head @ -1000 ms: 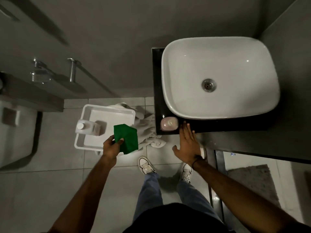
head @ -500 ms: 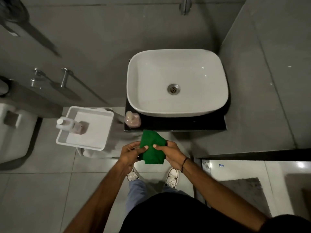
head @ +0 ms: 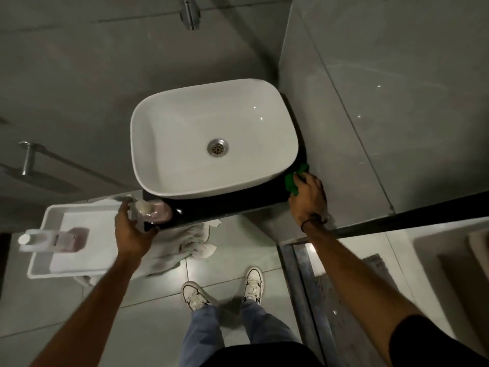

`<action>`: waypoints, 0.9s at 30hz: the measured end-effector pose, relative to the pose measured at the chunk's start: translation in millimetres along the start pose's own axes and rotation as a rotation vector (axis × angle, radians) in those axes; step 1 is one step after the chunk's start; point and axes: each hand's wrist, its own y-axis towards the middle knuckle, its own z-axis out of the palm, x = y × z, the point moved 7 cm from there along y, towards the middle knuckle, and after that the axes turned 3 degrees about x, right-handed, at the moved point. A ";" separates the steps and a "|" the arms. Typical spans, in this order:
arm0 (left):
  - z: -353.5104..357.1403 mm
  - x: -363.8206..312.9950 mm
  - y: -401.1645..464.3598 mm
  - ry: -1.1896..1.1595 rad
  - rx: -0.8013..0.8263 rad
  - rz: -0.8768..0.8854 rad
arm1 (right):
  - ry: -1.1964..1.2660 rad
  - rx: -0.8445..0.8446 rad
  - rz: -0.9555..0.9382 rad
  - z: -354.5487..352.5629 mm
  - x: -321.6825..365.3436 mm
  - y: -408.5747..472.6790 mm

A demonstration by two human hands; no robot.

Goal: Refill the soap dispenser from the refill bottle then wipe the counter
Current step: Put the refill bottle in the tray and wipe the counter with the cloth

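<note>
the crumpled green cloth (head: pixel 293 181) has moved to the black tabletop's (head: pixel 225 205) right end, right hand (head: pixel 308 197) fingers pressing it; wiping underway; next, sweep leftward toward the pink soap dispenser (head: pixel 156 211) that the left hand (head: pixel 132 229) grips.

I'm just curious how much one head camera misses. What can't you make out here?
- Green cloth: mostly hidden under the right hand, head view.
- Soap dispenser: motion-blurred, partly behind the left hand; whether it is gripped is unclear.
- Counter: its back is covered by the sink.
- Tap: cut off by the top edge.
- Refill bottle: label too blurred to read.
</note>
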 end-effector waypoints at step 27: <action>-125.1 75.0 14.7 0.060 0.055 0.180 | -0.174 0.472 -0.454 226.9 313.5 -116.3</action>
